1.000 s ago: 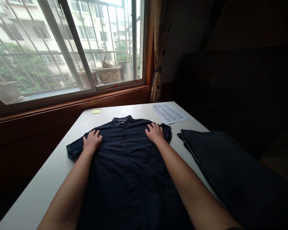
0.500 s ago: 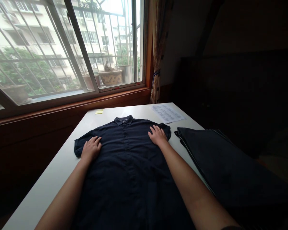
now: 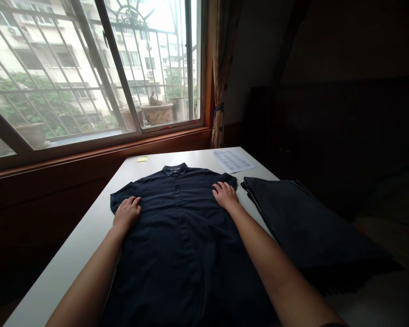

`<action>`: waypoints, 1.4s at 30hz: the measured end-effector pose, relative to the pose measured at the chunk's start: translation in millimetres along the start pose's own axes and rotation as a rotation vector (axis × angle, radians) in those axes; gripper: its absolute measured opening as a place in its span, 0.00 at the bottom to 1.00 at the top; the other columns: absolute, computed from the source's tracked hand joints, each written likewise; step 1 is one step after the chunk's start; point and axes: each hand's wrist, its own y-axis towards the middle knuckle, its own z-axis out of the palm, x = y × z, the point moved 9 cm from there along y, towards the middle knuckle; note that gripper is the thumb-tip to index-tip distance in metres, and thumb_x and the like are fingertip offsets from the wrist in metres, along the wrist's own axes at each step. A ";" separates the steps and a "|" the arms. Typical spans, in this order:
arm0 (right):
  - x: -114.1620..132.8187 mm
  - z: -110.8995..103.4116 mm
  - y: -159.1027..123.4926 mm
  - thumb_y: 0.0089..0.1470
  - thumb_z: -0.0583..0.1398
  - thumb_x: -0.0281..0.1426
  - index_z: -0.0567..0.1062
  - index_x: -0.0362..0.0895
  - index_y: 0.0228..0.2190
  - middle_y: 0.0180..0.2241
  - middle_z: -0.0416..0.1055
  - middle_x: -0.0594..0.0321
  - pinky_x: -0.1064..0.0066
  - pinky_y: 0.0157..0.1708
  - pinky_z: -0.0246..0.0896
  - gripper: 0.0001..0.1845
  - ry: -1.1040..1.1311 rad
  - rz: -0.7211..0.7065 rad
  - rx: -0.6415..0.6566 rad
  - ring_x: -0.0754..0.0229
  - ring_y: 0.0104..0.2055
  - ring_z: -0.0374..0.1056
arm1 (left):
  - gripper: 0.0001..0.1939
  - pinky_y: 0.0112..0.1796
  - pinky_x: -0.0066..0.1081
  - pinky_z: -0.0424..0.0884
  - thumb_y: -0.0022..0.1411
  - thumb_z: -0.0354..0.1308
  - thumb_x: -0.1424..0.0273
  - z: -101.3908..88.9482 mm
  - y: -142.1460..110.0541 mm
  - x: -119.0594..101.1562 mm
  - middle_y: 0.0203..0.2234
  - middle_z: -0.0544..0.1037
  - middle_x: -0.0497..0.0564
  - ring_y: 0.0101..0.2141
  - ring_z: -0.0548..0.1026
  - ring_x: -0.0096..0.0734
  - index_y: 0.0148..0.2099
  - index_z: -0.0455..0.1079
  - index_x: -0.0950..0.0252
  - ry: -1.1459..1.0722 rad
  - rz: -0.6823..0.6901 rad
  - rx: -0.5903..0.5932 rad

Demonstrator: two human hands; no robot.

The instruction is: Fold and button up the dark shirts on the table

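Observation:
A dark navy short-sleeved button-up shirt [image 3: 177, 213] lies front side up, its collar toward the far end and its lower part running toward me. At its left side, just below the sleeve, my left hand [image 3: 127, 212] has its fingers bent and closed on the cloth. My right hand [image 3: 225, 195] grips the shirt the same way on the other side, beside the right sleeve. Both palms face down, so the fingertips are partly hidden. Soft wrinkles run through the shirt's middle and lower right.
The white table [image 3: 68, 254] carries a yellow sticky note [image 3: 142, 159] and a printed sheet [image 3: 234, 160] at its far end. A stack of dark folded cloth [image 3: 303, 218] lies along the right edge. Beyond stand a barred window [image 3: 132, 68] and a tied curtain [image 3: 218, 113].
The fingers of both hands have curled in from a flatter, spread pose. The shirt's left sleeve has shifted slightly inward, and more wrinkles show in the body. The view has tilted a little.

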 end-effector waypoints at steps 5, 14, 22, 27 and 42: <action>-0.3 -1.6 4.0 0.64 0.51 0.42 0.68 0.54 0.59 0.64 0.60 0.60 0.55 0.63 0.45 0.24 0.000 0.001 0.006 0.47 0.65 0.51 | 0.26 0.60 0.43 0.59 0.69 0.44 0.65 10.1 11.3 6.0 0.61 0.68 0.58 0.61 0.64 0.46 0.65 0.66 0.63 -0.008 -0.015 0.043; -3.9 4.2 20.8 0.63 0.51 0.42 0.67 0.52 0.60 0.64 0.59 0.60 0.58 0.63 0.44 0.26 0.005 0.011 0.023 0.49 0.64 0.51 | 0.28 0.58 0.46 0.60 0.69 0.41 0.62 26.5 37.2 21.6 0.64 0.64 0.60 0.63 0.61 0.50 0.66 0.63 0.63 -0.029 -0.106 0.116; -6.4 11.2 33.5 0.64 0.50 0.43 0.66 0.52 0.61 0.65 0.58 0.60 0.58 0.64 0.42 0.27 0.010 0.021 0.023 0.50 0.65 0.50 | 0.29 0.59 0.46 0.59 0.69 0.40 0.60 34.9 55.7 32.5 0.65 0.63 0.60 0.63 0.60 0.50 0.67 0.62 0.63 -0.024 -0.143 0.136; -5.7 12.8 37.8 0.64 0.50 0.43 0.66 0.52 0.61 0.65 0.58 0.60 0.58 0.64 0.42 0.27 0.008 0.027 0.018 0.50 0.65 0.50 | 0.30 0.59 0.45 0.59 0.69 0.39 0.59 39.7 65.4 35.1 0.65 0.62 0.62 0.63 0.60 0.50 0.67 0.62 0.64 -0.020 -0.138 0.144; -1.8 14.2 49.0 0.64 0.48 0.43 0.66 0.52 0.61 0.65 0.57 0.60 0.56 0.65 0.41 0.26 -0.001 0.067 0.018 0.48 0.66 0.49 | 0.30 0.59 0.46 0.58 0.68 0.41 0.59 57.9 101.7 48.5 0.66 0.61 0.61 0.64 0.59 0.51 0.67 0.61 0.64 -0.034 -0.123 0.164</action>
